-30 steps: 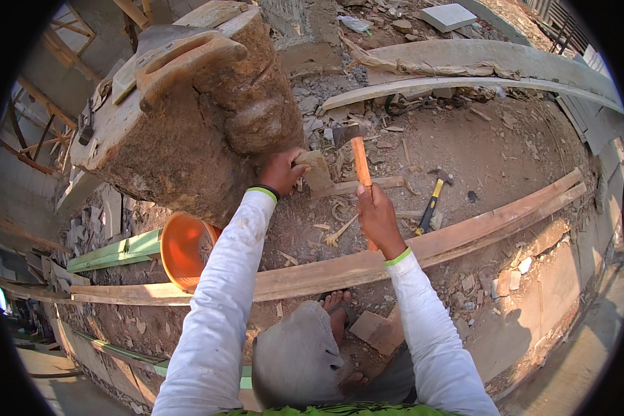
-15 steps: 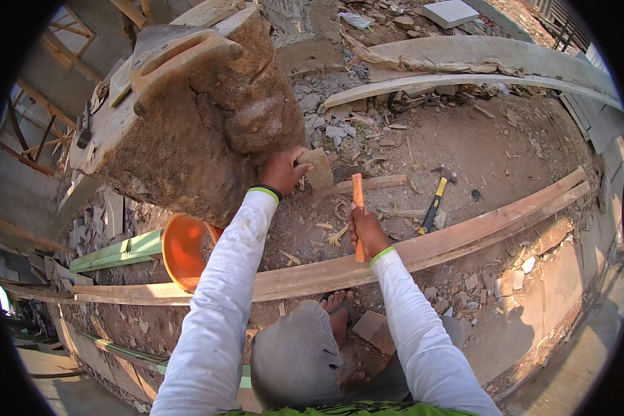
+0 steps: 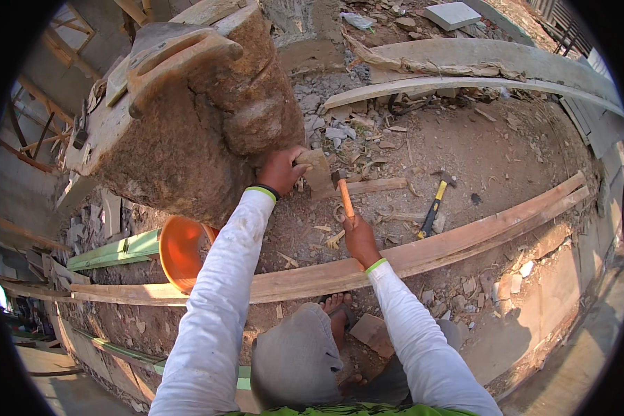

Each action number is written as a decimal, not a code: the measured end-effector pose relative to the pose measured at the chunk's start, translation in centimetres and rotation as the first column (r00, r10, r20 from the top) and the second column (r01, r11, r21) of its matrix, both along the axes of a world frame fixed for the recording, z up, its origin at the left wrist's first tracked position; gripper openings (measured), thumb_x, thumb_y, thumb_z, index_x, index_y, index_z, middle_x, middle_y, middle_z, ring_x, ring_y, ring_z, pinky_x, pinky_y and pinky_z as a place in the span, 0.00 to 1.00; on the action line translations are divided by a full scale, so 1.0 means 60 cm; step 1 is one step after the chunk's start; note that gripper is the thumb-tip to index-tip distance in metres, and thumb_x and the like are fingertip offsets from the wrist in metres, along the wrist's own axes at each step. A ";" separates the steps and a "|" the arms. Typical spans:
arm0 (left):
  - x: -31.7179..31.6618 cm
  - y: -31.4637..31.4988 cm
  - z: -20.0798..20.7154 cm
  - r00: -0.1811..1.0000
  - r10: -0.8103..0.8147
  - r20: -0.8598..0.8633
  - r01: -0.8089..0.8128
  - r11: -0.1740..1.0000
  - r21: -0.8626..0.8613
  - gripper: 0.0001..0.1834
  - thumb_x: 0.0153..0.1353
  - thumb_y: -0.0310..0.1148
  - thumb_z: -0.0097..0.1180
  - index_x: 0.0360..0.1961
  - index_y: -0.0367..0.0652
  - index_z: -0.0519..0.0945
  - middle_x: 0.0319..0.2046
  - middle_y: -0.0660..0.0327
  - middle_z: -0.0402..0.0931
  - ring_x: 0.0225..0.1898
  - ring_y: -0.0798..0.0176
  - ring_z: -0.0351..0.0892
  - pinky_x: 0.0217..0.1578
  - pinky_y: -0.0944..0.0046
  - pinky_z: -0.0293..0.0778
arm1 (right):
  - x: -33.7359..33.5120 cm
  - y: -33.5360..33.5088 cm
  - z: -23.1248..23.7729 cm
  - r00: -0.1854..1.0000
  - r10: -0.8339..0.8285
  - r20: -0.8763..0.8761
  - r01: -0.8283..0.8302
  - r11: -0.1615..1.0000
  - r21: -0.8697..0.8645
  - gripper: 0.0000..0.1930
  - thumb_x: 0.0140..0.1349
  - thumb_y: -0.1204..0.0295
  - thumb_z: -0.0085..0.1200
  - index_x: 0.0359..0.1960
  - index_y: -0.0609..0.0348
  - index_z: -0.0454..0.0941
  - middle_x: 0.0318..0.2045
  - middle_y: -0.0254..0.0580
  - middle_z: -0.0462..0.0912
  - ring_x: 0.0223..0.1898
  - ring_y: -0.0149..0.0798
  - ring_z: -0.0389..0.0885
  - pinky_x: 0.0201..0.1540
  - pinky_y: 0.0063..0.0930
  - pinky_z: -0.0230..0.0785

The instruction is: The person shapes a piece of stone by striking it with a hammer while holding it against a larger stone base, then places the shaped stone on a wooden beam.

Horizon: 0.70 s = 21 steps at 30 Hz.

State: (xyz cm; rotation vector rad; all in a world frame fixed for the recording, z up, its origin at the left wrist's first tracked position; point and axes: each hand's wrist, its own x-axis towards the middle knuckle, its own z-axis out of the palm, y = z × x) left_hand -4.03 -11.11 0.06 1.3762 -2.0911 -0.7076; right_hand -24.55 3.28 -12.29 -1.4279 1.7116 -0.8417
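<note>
My left hand (image 3: 282,172) is closed on a flat tan piece (image 3: 317,173), stone or tile by its look, standing on edge beside the large brown rock (image 3: 187,132). In my right hand (image 3: 360,241) is a hammer (image 3: 347,200) with an orange wooden handle, gripped low on the handle. The hammer's dark head is at the right edge of the tan piece; whether they touch I cannot tell. A second hammer (image 3: 435,208), with a yellow and black handle, lies on the ground to the right of my right hand.
An orange bucket (image 3: 180,253) stands left of my left forearm. Long wooden planks (image 3: 451,244) run across under my arms. Short wood (image 3: 378,185) lies behind the right hand. Green boards (image 3: 118,251) lie at left, stone chips (image 3: 336,132) beyond, a broken tile (image 3: 373,334) by my foot.
My right hand has moved slightly left, and the hammer has swung so its head is against or close to the tan piece's edge. My left hand stays in about the same place.
</note>
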 end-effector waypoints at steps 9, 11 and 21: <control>0.042 0.008 -0.011 1.000 0.014 0.016 -0.014 1.000 -0.007 0.18 0.56 0.33 0.65 0.48 0.43 0.81 0.37 0.48 0.84 0.41 0.48 0.85 0.42 0.57 0.77 | 0.013 -0.011 0.280 0.550 0.182 0.815 0.451 0.757 -0.473 0.18 0.74 0.54 0.42 0.37 0.58 0.67 0.19 0.31 0.69 0.17 0.23 0.68 0.17 0.21 0.59; 0.026 0.007 -0.002 0.999 0.024 0.033 -0.024 1.000 -0.015 0.18 0.56 0.33 0.65 0.48 0.43 0.81 0.37 0.48 0.84 0.41 0.47 0.84 0.42 0.57 0.77 | 0.019 -0.015 0.197 0.671 0.003 0.742 0.435 0.808 -0.397 0.18 0.74 0.55 0.43 0.37 0.59 0.69 0.19 0.33 0.70 0.17 0.26 0.69 0.18 0.25 0.61; -0.017 -0.002 -0.010 1.000 0.028 -0.008 -0.027 0.999 0.023 0.18 0.57 0.34 0.66 0.48 0.42 0.80 0.38 0.47 0.84 0.41 0.47 0.85 0.43 0.56 0.76 | -0.052 -0.046 -0.084 0.961 -0.122 0.248 0.073 0.978 0.197 0.19 0.72 0.53 0.48 0.32 0.57 0.70 0.15 0.33 0.68 0.11 0.30 0.65 0.11 0.28 0.58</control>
